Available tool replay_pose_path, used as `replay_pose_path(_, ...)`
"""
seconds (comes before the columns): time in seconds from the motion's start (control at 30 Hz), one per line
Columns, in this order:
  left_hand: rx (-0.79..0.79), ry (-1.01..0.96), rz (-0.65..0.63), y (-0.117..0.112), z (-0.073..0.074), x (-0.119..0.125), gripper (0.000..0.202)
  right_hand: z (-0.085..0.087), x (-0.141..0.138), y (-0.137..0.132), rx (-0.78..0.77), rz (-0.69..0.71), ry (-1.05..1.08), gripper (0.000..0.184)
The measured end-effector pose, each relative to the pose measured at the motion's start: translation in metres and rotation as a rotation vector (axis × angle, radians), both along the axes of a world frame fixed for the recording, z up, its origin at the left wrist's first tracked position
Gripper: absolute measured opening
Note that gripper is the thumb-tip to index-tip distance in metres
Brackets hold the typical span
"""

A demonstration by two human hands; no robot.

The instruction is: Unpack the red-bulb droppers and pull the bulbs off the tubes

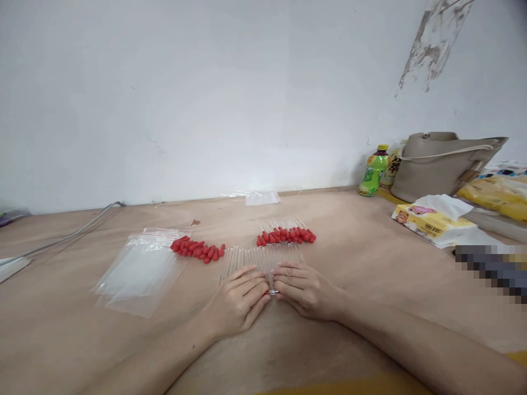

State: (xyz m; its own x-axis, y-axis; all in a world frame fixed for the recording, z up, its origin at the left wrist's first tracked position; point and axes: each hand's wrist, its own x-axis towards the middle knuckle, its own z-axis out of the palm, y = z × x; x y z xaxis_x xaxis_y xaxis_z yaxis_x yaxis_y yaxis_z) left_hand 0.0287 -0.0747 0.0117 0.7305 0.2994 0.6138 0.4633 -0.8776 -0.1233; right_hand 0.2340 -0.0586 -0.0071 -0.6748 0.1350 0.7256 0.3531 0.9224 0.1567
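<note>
My left hand (242, 300) is closed, its fingers wrapped around a red rubber bulb (266, 293) that shows only as a sliver of red. Facing it, my right hand (307, 291) pinches a clear glass tube (273, 292), whose end meets the bulb between my fingertips. Most of both pieces is hidden by the fingers. Just beyond my hands lies a row of clear glass tubes (251, 257), side by side. Loose red rubber bulbs (197, 250) are heaped to the left. Behind the row are several droppers (286, 235), red bulbs on glass tubes pointing away.
Clear plastic zip bags (138, 269) are stacked at left, near a grey cable (78, 233). Another small bag (262, 198) lies by the wall. To the right are a green drink bottle (374, 171), a grey handbag (442, 167) and a tissue pack (432, 222).
</note>
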Motion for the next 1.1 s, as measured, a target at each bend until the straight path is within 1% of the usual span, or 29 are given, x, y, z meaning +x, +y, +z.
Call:
replay_pose_path(0.13,0.006,0.015,-0.007,0.0,-0.001,-0.003,0.012,0.002,0.004,-0.002,0.055,-0.006,-0.084,0.017)
replay_pose_path(0.23,-0.01,0.035,-0.007,0.0,-0.004,-0.006,0.012,0.004,0.008,-0.004,0.088,-0.013,-0.106,0.018)
replay_pose_path(0.37,-0.022,0.033,-0.017,0.0,-0.006,-0.008,0.014,0.007,0.012,-0.005,0.143,0.016,-0.128,0.02)
replay_pose_path(0.53,-0.001,0.018,-0.032,-0.002,-0.005,-0.008,0.013,0.014,0.017,-0.007,0.2,0.039,-0.169,0.023)
replay_pose_path(0.73,0.024,-0.001,-0.036,-0.009,-0.004,-0.007,0.013,0.023,0.026,-0.009,0.227,0.084,-0.203,0.029)
replay_pose_path(0.77,0.027,-0.014,-0.025,-0.009,-0.004,-0.008,0.013,0.024,0.029,-0.007,0.217,0.072,-0.187,0.029)
replay_pose_path(0.8,0.032,-0.035,-0.006,-0.009,-0.003,-0.011,0.013,0.025,0.034,-0.005,0.199,0.037,-0.157,0.028)
replay_pose_path(0.83,0.035,-0.064,0.026,-0.007,0.0,-0.015,0.013,0.026,0.039,-0.001,0.167,-0.025,-0.119,0.025)
replay_pose_path(0.9,0.018,-0.146,0.132,-0.001,0.006,-0.025,0.013,0.026,0.049,0.01,0.069,-0.218,-0.025,0.02)
replay_pose_path(0.93,-0.006,-0.197,0.203,0.004,0.011,-0.031,0.013,0.026,0.054,0.015,0.0,-0.333,-0.001,0.02)
replay_pose_path(1.0,-0.086,-0.303,0.361,0.015,0.02,-0.047,0.018,0.025,0.062,0.025,-0.16,-0.496,0.015,0.021)
replay_pose_path(1.03,-0.128,-0.349,0.443,0.021,0.024,-0.055,0.021,0.024,0.064,0.028,-0.246,-0.552,0.013,0.022)
replay_pose_path(1.1,-0.179,-0.407,0.595,0.033,0.029,-0.074,0.026,0.021,0.066,0.032,-0.394,-0.608,0.009,0.025)
